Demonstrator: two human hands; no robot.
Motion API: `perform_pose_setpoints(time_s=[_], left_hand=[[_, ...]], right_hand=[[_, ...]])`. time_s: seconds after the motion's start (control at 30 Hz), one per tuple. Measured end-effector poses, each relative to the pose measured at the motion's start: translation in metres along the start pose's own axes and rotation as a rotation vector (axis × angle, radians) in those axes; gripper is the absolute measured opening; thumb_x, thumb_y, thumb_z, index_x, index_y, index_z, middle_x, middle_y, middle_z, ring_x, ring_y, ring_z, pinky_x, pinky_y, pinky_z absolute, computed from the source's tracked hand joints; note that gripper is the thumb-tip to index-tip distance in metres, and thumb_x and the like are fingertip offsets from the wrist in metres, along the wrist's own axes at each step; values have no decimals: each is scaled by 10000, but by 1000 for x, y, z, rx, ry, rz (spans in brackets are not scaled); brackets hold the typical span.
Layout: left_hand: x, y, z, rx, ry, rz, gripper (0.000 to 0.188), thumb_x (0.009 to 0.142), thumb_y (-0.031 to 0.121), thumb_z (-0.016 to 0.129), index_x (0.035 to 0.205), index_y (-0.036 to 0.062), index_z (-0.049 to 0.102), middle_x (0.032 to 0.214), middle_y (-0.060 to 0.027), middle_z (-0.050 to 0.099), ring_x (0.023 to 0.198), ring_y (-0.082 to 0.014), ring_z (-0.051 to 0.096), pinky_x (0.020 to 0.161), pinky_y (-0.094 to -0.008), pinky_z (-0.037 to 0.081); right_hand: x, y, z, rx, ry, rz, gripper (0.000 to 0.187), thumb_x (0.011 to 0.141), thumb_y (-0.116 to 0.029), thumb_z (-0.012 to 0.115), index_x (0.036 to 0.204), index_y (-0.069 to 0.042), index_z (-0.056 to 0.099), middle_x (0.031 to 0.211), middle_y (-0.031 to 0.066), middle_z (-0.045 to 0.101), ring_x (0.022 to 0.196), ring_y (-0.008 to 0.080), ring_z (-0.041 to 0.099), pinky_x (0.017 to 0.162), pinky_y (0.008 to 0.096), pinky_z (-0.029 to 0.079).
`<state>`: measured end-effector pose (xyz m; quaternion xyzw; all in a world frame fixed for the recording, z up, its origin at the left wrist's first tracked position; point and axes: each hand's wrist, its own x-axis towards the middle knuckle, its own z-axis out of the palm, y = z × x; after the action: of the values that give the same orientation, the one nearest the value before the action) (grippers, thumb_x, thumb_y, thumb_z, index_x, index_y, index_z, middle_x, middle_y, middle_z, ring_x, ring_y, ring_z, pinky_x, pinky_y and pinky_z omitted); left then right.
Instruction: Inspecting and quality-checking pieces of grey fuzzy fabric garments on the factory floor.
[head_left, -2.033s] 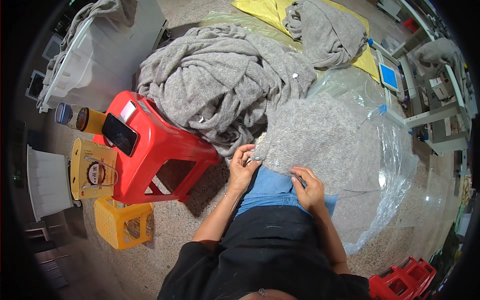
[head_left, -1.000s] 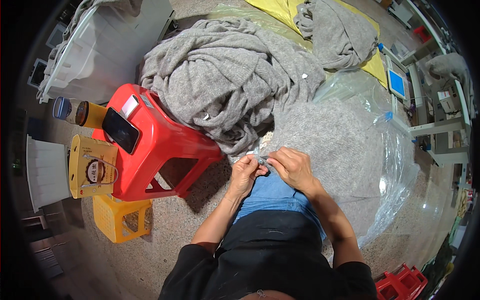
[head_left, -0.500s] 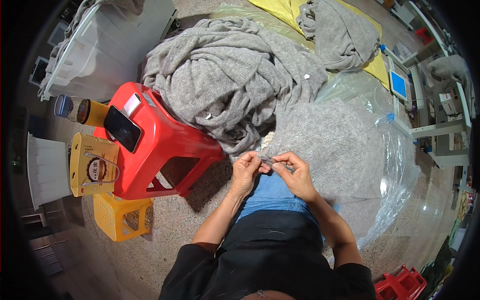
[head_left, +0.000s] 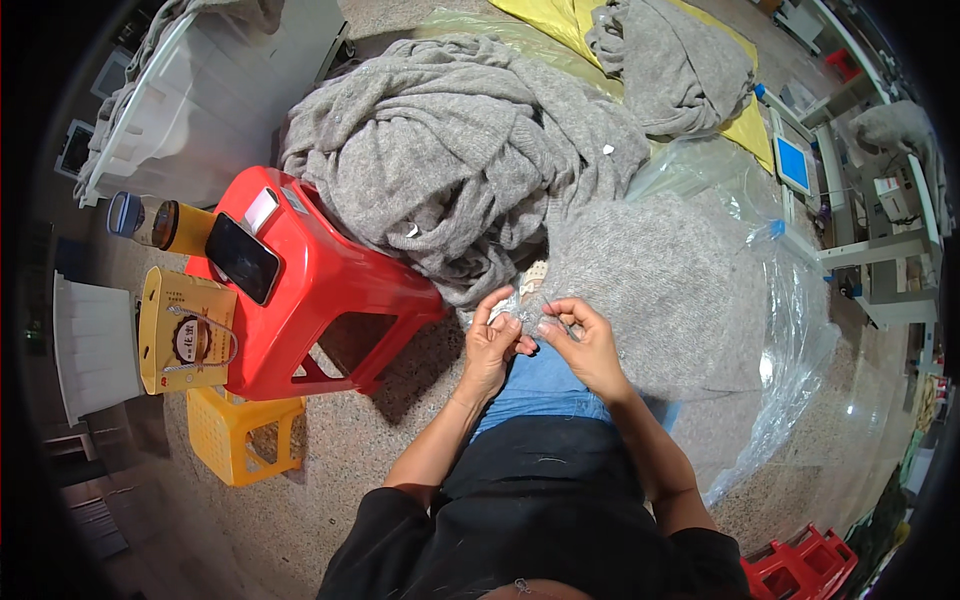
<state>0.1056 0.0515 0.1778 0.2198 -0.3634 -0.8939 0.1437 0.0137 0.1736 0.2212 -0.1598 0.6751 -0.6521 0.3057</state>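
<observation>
A grey knitted piece (head_left: 650,290) lies across my lap and spreads to the right over a clear plastic sheet. At its left edge, my left hand (head_left: 487,352) pinches a small bit of the knit between thumb and fingers, with the index finger raised. My right hand (head_left: 590,350) is closed at the same edge, thumb against index finger, a few centimetres from the left. A thin dark line shows at its fingertips, too small to name. Just beyond the hands, a cream patterned patch (head_left: 535,273) shows beside the knit.
A large heap of grey knitwear (head_left: 440,150) lies ahead, with another pile (head_left: 675,70) on yellow sheeting. To the left, a red stool (head_left: 330,290) carries a phone (head_left: 243,258), a bottle (head_left: 140,218) and a yellow paper bag (head_left: 165,340). Clear plastic (head_left: 790,370) lies right.
My left index finger has lifted and the hands have drawn slightly apart, so more of the grey knit shows between them. The view has shifted a little.
</observation>
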Motion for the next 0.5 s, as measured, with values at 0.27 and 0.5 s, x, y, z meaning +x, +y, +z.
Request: perform_pose_setpoints(time_s=[0.27, 0.5], left_hand=[[1, 4, -2, 171, -50, -21, 312, 890, 77, 570, 1186, -7, 519, 858, -83, 625, 693, -139, 628, 628, -245, 532], [-4, 1, -6, 220, -61, 3, 150, 884, 48, 574, 1012, -28, 562, 846, -105, 635, 714, -142, 636, 653, -246, 537]], right_hand=[[10, 4, 3, -236, -26, 15, 344, 794, -37, 641, 1136, -30, 604, 851, -3, 610, 758, 55, 513, 691, 232, 430], [15, -3, 8, -451, 6, -183, 96, 762, -35, 658, 833, 25, 636, 742, 50, 564, 706, 94, 529, 627, 262, 421]])
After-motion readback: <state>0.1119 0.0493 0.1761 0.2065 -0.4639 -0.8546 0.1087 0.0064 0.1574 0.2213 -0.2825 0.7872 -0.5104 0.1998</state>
